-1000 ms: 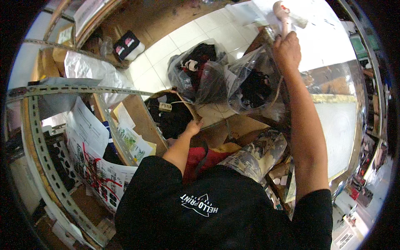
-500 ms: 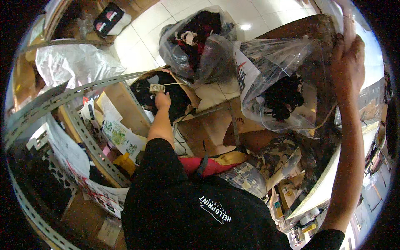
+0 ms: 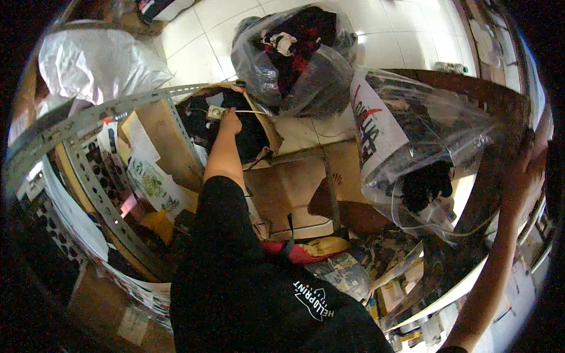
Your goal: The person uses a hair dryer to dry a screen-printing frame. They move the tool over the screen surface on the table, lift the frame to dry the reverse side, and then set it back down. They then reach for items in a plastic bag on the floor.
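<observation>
My left hand (image 3: pixel 231 122) is closed at the cord end of a pale power strip (image 3: pixel 216 112), with its fingers bent around the cord end. A light cord (image 3: pixel 252 112) runs off to the right from there. Beneath them is an open cardboard box (image 3: pixel 269 132) holding black material (image 3: pixel 250 140). At the far right rim, my right hand (image 3: pixel 522 167) is dark and smeared, so its fingers do not read. Beside it, a large clear plastic bag (image 3: pixel 435 126) with black stuff (image 3: pixel 425 187) inside stretches toward that hand; whether they touch is unclear.
A metal shelf frame (image 3: pixel 97 170) with papers and boards stands at left. Another clear bag (image 3: pixel 321 88) of dark cloth lies on the tiled floor (image 3: pixel 203 35). A silvery sack (image 3: pixel 97 65) sits far left. Cardboard (image 3: pixel 288 188) and a red-and-yellow bundle (image 3: pixel 312 250) lie close to my body.
My left hand has moved up, to the right end of the power strip. My right hand has lowered toward the right rim. The view has shifted, and the clear bag at right looks more stretched.
</observation>
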The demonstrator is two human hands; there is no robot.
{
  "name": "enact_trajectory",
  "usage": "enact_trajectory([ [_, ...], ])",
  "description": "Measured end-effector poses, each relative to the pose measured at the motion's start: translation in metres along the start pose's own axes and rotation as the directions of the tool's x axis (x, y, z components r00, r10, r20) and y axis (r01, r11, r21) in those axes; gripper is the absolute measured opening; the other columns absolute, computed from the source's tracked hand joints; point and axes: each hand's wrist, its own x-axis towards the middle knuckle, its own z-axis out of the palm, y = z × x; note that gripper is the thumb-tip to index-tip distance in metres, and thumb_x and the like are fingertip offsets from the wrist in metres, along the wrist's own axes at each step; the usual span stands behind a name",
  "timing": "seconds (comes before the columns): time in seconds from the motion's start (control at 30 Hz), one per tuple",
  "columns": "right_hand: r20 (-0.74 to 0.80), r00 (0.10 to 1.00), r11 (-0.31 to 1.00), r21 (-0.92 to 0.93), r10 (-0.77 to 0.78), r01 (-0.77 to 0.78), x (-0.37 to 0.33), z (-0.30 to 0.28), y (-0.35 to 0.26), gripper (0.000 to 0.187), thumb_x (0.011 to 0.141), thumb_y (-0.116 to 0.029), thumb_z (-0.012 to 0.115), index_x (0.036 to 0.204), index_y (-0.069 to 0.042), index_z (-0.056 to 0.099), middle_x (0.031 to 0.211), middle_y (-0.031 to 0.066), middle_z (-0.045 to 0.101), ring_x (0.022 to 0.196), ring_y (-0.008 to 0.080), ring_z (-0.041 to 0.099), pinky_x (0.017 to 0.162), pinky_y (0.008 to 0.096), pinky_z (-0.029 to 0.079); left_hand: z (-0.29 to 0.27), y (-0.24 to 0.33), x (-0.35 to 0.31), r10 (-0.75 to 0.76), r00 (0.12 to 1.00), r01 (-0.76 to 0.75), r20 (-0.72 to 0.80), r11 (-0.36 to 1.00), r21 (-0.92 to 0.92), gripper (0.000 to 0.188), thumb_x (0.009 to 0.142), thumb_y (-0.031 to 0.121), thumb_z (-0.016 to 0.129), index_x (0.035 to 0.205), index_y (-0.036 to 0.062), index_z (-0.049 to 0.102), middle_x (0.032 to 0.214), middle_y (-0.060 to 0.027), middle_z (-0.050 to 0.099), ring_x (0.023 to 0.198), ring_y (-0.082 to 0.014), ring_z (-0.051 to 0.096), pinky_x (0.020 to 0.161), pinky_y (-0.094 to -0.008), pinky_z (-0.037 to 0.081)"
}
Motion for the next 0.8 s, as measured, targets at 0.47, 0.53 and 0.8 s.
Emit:
enact_trajectory([
  [0.47,0.025,0.989,0.969,0.199,0.146,-0.148,0.018,-0.01,-0.027,0.063,0.103,-0.046,0.047,0.14,0.005,0.048,0.136,0.0298,0.054,0.126,0.0448,0.051,0.105,0.0456,0.04,0.04,0.011,-0.098,0.084,0.875,-0.201,-0.476,0.959,-0.202,0.021,0.086,0.01,0.059,0.102,0.0011,0.07,0.116,-0.0224,0.061,0.11,-0.0405,0.059,0.093,-0.0478,0.05],
  [0.53,0.031,0.986,0.972,0.167,0.164,-0.167,0.015,-0.008,-0.027,0.063,0.103,-0.045,0.047,0.142,0.004,0.047,0.137,0.0291,0.054,0.127,0.0446,0.051,0.105,0.0457,0.039,0.041,0.018,-0.094,-0.02,0.859,-0.161,-0.512,0.938,-0.308,0.019,0.088,0.015,0.063,0.096,0.0013,0.072,0.106,-0.0218,0.066,0.105,-0.0389,0.062,0.091,-0.0485,0.051],
  [0.8,0.026,0.988,0.95,0.27,0.154,-0.155,0.015,-0.007,-0.024,0.066,0.102,-0.045,0.051,0.145,0.004,0.043,0.145,0.0281,0.047,0.136,0.0388,0.044,0.113,0.0432,0.033,0.071,-0.008,-0.03,-0.368,0.835,0.222,-0.409,0.905,-0.362,0.027,0.079,0.025,0.082,0.086,0.0003,0.073,0.098,-0.0213,0.072,0.091,-0.0388,0.071,0.078,-0.0473,0.059],
])
